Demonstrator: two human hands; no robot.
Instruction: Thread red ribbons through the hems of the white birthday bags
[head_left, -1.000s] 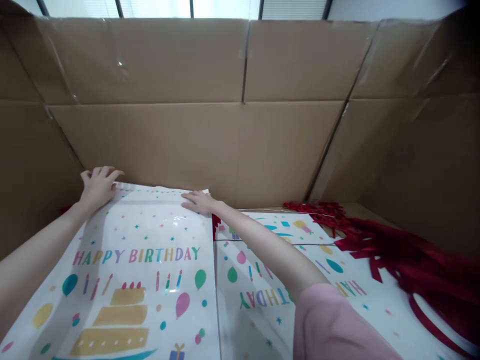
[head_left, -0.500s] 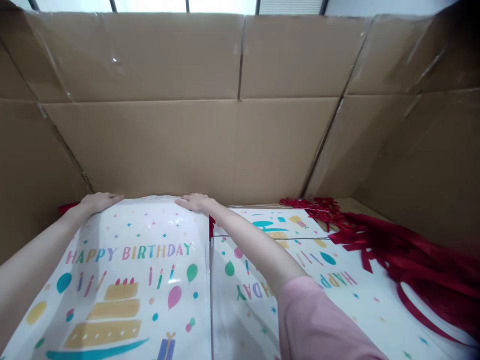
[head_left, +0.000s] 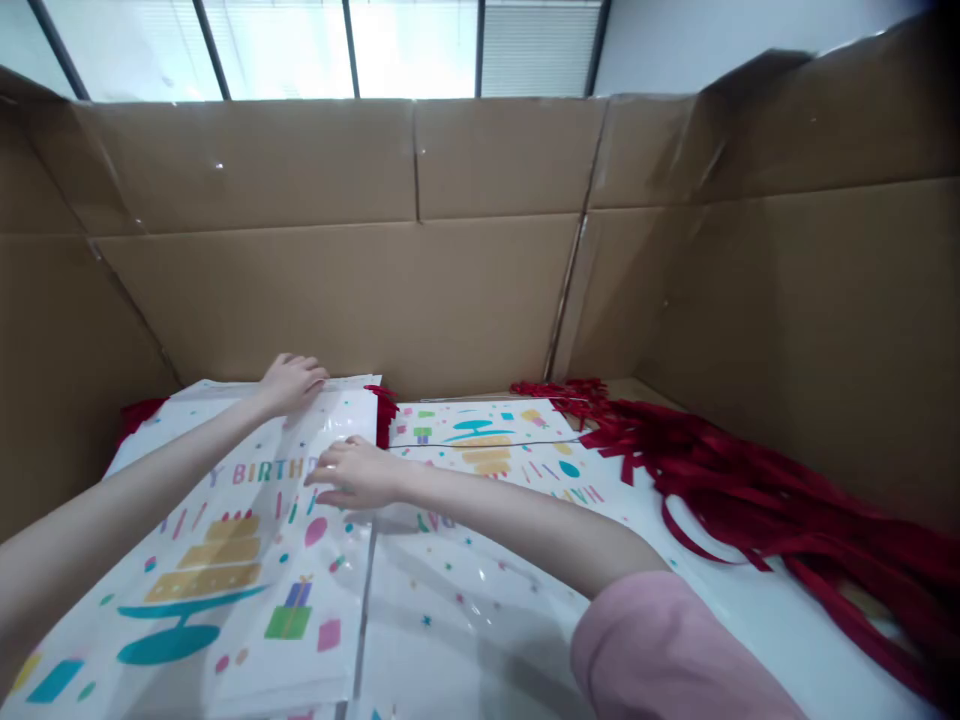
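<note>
White sheets printed with "Happy Birthday", a cake and balloons lie stacked [head_left: 195, 690] at the left inside a cardboard box. My left hand [head_left: 291, 384] rests near the stack's far edge, its fingers stretched out. Over the right side of the stack is my right hand [head_left: 358, 474], fingers apart, covering part of the lettering; whether it touches the top sheet I cannot tell. Beside it, to the right, a second group of the same printed sheets [head_left: 480, 600] lies turned the other way round, partly under my right forearm.
Tall cardboard walls [head_left: 337, 300] enclose the work area at the back and both sides. A heap of dark red ribbons [head_left: 720, 480] spreads along the right. More red ribbon [head_left: 384, 412] shows between the sheets, and some red material [head_left: 139, 414] sits at the far left.
My left hand has moved right along the stack's far edge. My right hand has left that edge and come nearer. The view has tilted up and turned right.
</note>
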